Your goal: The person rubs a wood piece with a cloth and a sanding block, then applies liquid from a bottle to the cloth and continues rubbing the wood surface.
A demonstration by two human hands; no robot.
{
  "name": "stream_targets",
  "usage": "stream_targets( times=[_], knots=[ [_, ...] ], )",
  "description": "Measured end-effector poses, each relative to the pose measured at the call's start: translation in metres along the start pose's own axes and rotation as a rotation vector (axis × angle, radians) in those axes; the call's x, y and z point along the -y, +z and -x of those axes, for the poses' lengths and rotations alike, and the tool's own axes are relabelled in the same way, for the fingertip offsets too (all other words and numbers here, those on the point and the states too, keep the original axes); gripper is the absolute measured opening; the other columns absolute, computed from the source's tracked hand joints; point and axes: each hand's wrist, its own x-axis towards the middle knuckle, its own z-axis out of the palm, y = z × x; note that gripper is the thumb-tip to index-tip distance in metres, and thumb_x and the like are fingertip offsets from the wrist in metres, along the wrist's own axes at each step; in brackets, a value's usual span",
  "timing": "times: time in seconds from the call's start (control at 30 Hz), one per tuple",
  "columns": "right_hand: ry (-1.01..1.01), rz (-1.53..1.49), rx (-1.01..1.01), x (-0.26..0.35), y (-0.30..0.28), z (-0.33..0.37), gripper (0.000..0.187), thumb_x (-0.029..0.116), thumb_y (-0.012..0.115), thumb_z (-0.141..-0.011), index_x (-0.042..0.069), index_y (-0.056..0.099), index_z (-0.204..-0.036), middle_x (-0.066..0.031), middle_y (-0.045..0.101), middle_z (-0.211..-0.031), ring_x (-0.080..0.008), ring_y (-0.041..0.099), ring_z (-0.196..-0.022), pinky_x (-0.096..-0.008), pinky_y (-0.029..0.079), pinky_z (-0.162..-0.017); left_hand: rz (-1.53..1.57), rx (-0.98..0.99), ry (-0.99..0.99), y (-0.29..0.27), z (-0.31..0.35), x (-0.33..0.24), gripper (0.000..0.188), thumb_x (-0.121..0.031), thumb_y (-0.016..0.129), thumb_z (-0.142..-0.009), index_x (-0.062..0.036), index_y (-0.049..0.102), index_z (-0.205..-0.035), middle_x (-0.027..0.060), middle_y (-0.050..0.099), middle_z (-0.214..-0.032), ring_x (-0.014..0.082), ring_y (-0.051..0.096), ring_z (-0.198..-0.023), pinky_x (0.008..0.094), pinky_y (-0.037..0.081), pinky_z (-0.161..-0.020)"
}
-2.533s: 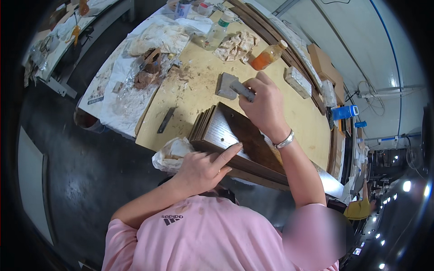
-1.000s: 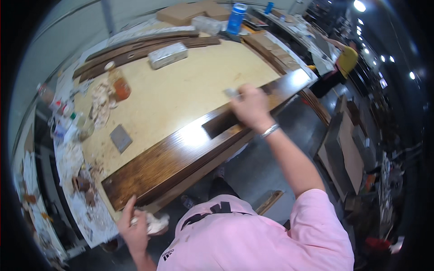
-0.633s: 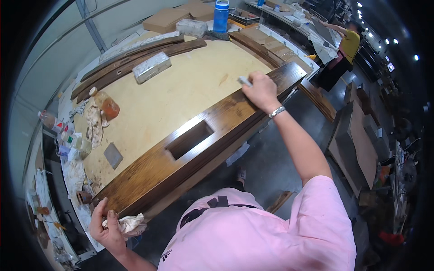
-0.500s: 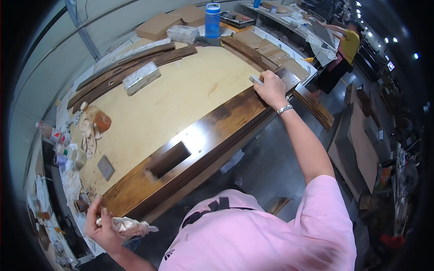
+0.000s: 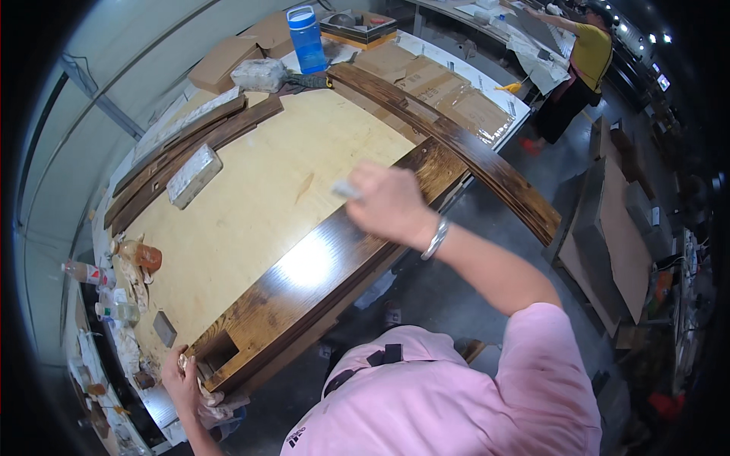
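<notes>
A long brown stained wooden board (image 5: 334, 254), with a rectangular cutout near its left end, lies slantwise along the near edge of the table. Over the board's middle, my right hand (image 5: 388, 205) grips a small pale grey block (image 5: 347, 188); both are blurred by motion. At the near left end, my left hand (image 5: 182, 384) is closed around a crumpled off-white rag (image 5: 217, 408), its fingers against the board's end. A similar flat grey block (image 5: 165, 328) lies on the table beside that end.
Brown wooden strips (image 5: 205, 140) and a wrapped block (image 5: 194, 176) lie at the far left. Bottles (image 5: 91, 273) line the left edge. A blue bottle (image 5: 306, 44) stands at the back. Long dark boards (image 5: 487, 159) jut past the right edge. A co-worker (image 5: 582, 68) stands beyond.
My right hand has moved left and nearer, from the board's far right end to its middle. The cutout appears closer to my left hand. The whole view has shifted a little.
</notes>
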Motion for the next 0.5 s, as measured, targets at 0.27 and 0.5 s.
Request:
stream_targets(
  times=[0.27,0.5],
  knots=[
    [0.375,0.064,-0.163,-0.163,-0.078,-0.024,0.025,0.027,0.072,-0.081,0.003,0.071,-0.087,-0.0141,0.070,-0.095,-0.0322,0.068,-0.089,-0.0404,0.054,-0.077,0.008,-0.052,0.050,0.003,-0.001,0.011,0.031,-0.016,0.067,-0.086,0.0042,0.066,-0.109,0.0161,0.069,-0.098,0.0270,0.064,-0.093,0.0369,0.048,-0.086],
    [0.358,-0.145,0.015,-0.186,-0.066,-0.013,0.028,0.023,0.075,-0.073,0.002,0.072,-0.090,-0.0131,0.069,-0.089,-0.0273,0.067,-0.084,-0.0367,0.052,-0.075,-0.015,-0.046,0.067,0.000,-0.001,0.008,0.033,-0.021,0.066,-0.086,0.0052,0.066,-0.106,0.0165,0.068,-0.095,0.0249,0.063,-0.089,0.0368,0.049,-0.083]
  ],
)
